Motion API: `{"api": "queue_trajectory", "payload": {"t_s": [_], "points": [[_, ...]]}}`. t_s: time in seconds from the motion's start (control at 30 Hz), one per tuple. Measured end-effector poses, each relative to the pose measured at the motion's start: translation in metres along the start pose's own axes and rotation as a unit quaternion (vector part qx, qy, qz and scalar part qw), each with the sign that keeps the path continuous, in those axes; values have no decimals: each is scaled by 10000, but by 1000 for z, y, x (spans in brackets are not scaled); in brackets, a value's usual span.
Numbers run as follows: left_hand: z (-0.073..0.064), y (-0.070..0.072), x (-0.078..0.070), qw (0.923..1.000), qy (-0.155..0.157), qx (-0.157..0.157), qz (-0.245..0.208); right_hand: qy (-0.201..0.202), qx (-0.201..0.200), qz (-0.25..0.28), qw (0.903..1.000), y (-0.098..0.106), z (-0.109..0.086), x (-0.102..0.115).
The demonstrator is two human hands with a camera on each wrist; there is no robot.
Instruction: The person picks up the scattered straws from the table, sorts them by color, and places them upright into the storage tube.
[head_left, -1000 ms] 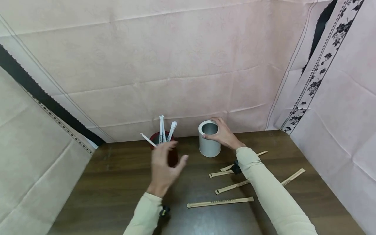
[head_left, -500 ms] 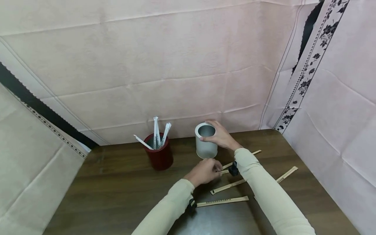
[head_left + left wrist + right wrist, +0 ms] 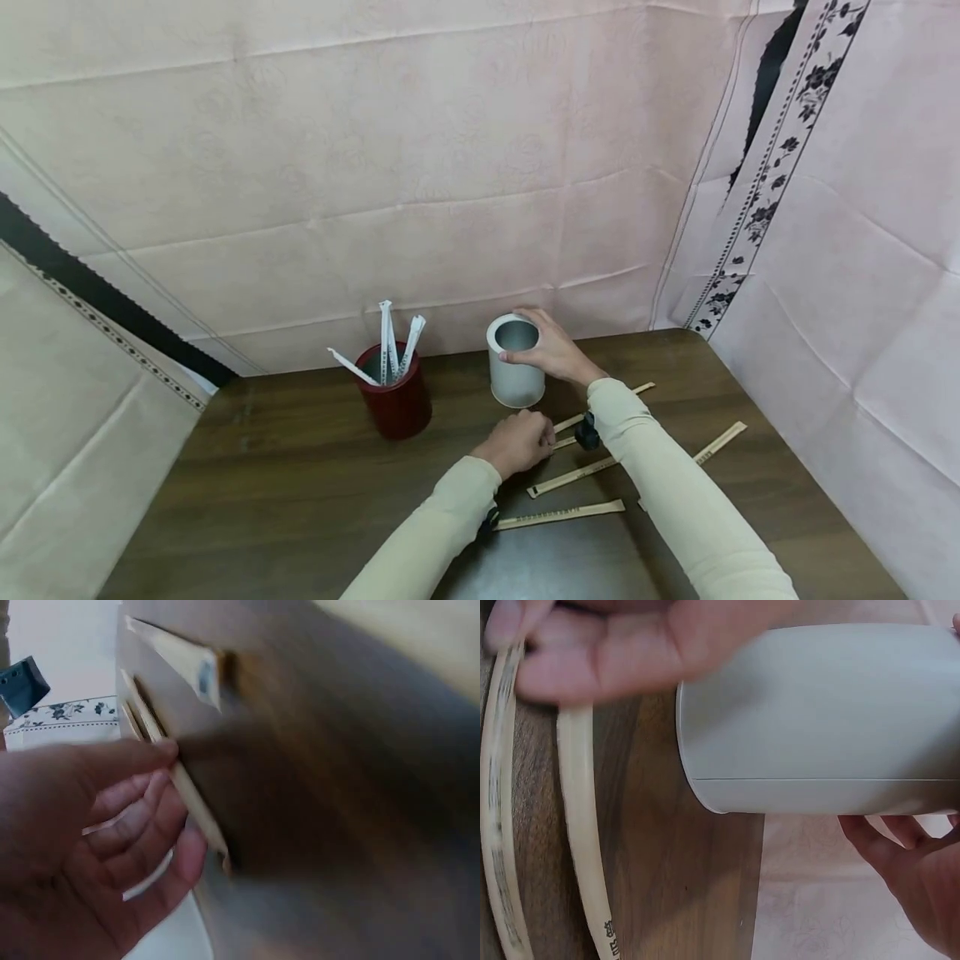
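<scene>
My left hand (image 3: 519,442) pinches a long, thin brown paper-wrapped stick (image 3: 196,802) between thumb and fingers, low over the table. The stick's printed wrapper runs down from those fingertips in the right wrist view. My right hand (image 3: 553,346) grips the light grey cylindrical can (image 3: 517,379) at its rim, thumb in front and fingers behind. The can stands upright with its open top showing a grey inside. Beside the pinched stick lies another brown stick (image 3: 581,825), partly covered by my left hand in the right wrist view.
A dark red cup (image 3: 401,408) holds several white paper-wrapped sticks (image 3: 386,342) at the table's back left. Other brown sticks (image 3: 561,515) lie on the wooden table (image 3: 300,500) in front and to the right. A pale cloth (image 3: 420,167) hangs behind the table.
My left hand has moved from the red cup rightward and down to the brown sticks, and its fingers have closed on one. My right hand stays on the can.
</scene>
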State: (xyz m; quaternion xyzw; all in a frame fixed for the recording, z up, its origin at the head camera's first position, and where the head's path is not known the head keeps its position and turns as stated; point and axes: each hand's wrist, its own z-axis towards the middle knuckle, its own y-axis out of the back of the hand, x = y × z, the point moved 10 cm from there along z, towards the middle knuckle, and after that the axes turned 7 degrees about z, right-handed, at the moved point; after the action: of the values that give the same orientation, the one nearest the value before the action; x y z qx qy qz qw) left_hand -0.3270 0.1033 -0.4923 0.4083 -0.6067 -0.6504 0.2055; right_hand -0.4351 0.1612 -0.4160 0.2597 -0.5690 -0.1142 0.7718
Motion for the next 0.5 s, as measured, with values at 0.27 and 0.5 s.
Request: {"api": "queue_trajectory", "payload": {"t_s": [0.27, 0.5], "points": [[-38, 22, 15, 9860, -770, -249, 1461, 82, -67, -11, 9999, 4, 1, 3], [-107, 76, 60, 9943, -259, -932, 456, 169, -81, -38, 9998, 2, -1, 5]]}}
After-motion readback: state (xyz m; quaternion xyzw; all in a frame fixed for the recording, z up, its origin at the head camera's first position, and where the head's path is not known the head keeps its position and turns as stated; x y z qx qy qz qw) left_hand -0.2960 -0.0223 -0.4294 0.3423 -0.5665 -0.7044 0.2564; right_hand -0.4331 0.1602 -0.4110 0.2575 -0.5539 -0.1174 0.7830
